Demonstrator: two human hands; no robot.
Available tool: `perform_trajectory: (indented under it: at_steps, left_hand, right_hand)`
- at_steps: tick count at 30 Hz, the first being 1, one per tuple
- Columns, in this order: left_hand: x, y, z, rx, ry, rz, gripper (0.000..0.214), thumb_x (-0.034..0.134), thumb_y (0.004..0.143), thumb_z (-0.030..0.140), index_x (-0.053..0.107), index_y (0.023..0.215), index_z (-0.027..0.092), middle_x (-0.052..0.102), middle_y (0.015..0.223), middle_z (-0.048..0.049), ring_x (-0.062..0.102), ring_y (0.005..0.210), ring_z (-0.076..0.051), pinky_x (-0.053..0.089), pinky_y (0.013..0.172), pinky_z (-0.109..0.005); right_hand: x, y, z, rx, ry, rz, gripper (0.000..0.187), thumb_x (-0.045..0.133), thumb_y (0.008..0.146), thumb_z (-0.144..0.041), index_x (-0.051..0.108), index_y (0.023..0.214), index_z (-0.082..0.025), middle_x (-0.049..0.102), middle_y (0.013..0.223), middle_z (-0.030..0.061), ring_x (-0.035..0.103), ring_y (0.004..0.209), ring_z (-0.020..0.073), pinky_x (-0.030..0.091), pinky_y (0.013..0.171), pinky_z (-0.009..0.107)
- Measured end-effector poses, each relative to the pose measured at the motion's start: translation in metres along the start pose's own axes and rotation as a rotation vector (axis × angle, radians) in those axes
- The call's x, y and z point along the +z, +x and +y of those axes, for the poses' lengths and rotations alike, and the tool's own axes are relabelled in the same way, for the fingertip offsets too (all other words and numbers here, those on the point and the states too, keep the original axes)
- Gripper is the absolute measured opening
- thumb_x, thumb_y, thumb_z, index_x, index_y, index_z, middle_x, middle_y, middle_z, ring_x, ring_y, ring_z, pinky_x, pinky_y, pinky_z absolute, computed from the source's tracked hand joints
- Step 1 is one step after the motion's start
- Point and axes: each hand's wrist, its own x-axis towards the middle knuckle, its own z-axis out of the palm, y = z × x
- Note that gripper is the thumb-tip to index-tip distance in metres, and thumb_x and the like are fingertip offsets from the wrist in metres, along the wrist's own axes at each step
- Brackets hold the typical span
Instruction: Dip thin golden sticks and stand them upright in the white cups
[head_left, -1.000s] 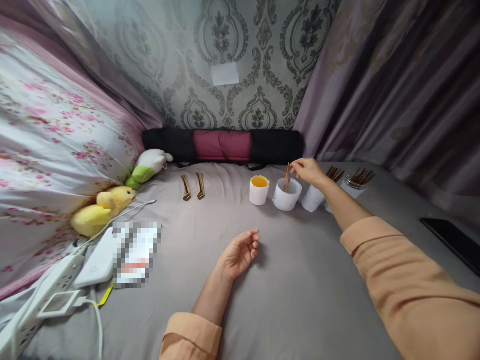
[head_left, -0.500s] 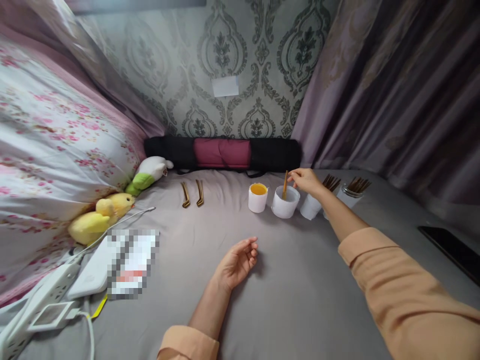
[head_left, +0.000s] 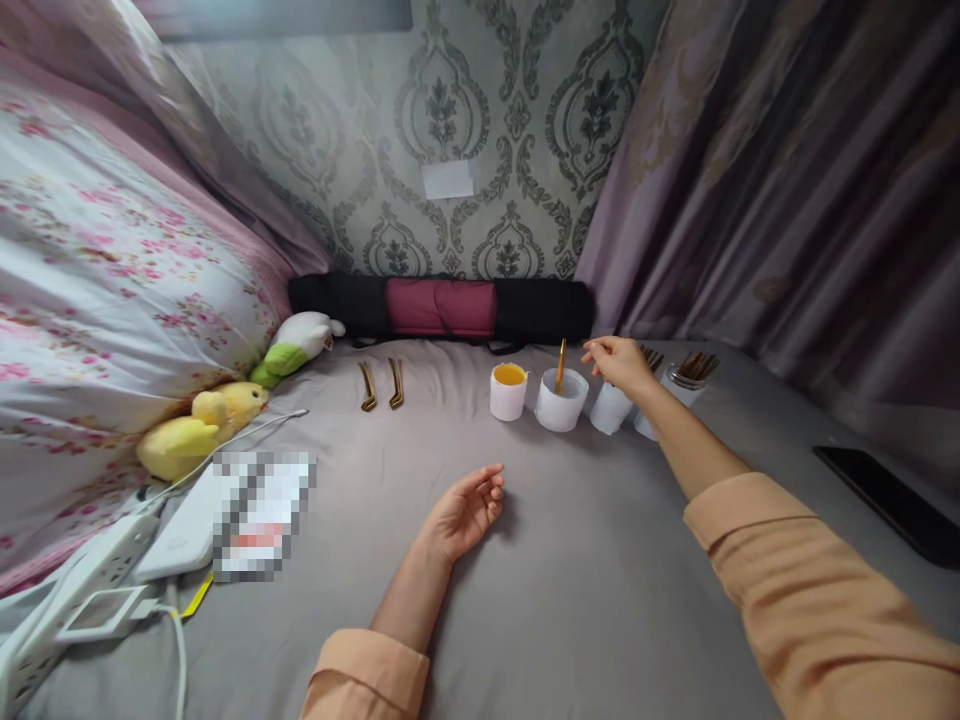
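Note:
My right hand (head_left: 621, 364) hovers over a row of white cups at the far side of the grey bedsheet (head_left: 570, 560), its fingers loosely apart and holding nothing. A gold straw (head_left: 559, 367) stands in the white cup (head_left: 560, 401) just left of the hand. Left of that is a cup with a yellow-orange inside (head_left: 508, 391). Partly behind my hand are another white cup (head_left: 609, 408) and a glass jar (head_left: 681, 383), both holding several gold straws. My left hand (head_left: 463, 514) rests palm up on the sheet with its fingers loosely curled, empty.
Two bent gold straws (head_left: 381, 385) lie on the sheet to the left. A black and maroon roll (head_left: 442, 306) lies against the wall. Plush toys (head_left: 202, 425), a power strip (head_left: 82, 590) and a white box sit at the left. A dark phone (head_left: 885, 490) lies at the right.
My right hand let go of the gold straw, which now stands in the cup, and drew slightly to the right. The left hand stayed put.

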Motion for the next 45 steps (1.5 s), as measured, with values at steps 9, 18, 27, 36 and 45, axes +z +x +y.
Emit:
perform_trajectory:
  at_steps: [9,18,27,36,45]
  left_hand:
    - [-0.002,-0.003,0.0,0.014,-0.005,-0.007,0.017,0.054,0.078,0.014,0.058,0.094,0.007,0.057,0.075,-0.0046,0.052,0.06,-0.007,0.044,0.054,-0.017]
    - [-0.002,-0.003,0.002,0.015,-0.01,0.0,0.017,0.055,0.078,0.014,0.058,0.093,0.008,0.057,0.075,-0.0038,0.053,0.061,-0.007,0.043,0.052,-0.017]
    - [-0.002,-0.003,0.003,0.01,-0.016,-0.001,0.016,0.055,0.078,0.014,0.058,0.091,0.007,0.057,0.074,-0.0037,0.053,0.06,-0.007,0.043,0.052,-0.017]
    - [0.0,-0.004,0.003,0.029,-0.02,0.009,0.013,0.054,0.078,0.013,0.059,0.088,0.008,0.057,0.074,-0.0045,0.053,0.059,-0.007,0.043,0.051,-0.017]
    - [-0.001,-0.004,0.002,0.029,-0.037,0.013,0.01,0.055,0.077,0.013,0.059,0.085,0.008,0.058,0.073,-0.0045,0.053,0.059,-0.007,0.042,0.051,-0.017]
  right_hand:
    - [0.002,-0.027,-0.005,0.039,0.245,0.133,0.025,0.049,0.081,-0.033,0.06,0.075,-0.011,0.059,0.062,0.0039,0.044,0.037,0.0045,0.028,0.032,0.016]
    - [0.003,-0.041,0.002,0.084,0.39,0.155,0.028,0.053,0.078,-0.04,0.059,0.073,-0.013,0.054,0.056,0.0,0.041,0.036,0.0039,0.025,0.031,0.016]
    - [0.014,-0.065,-0.01,0.114,0.517,0.161,0.032,0.052,0.077,-0.045,0.055,0.068,-0.014,0.049,0.052,-0.0019,0.04,0.036,0.0044,0.024,0.032,0.016]
    - [0.041,-0.091,-0.013,0.148,0.539,0.072,0.035,0.051,0.075,-0.05,0.054,0.067,-0.015,0.049,0.052,-0.0026,0.04,0.038,0.0043,0.029,0.035,0.017]
    - [0.071,-0.11,-0.013,0.149,0.502,-0.041,0.036,0.048,0.076,-0.049,0.054,0.066,-0.015,0.048,0.051,-0.0024,0.04,0.037,0.0046,0.028,0.035,0.016]
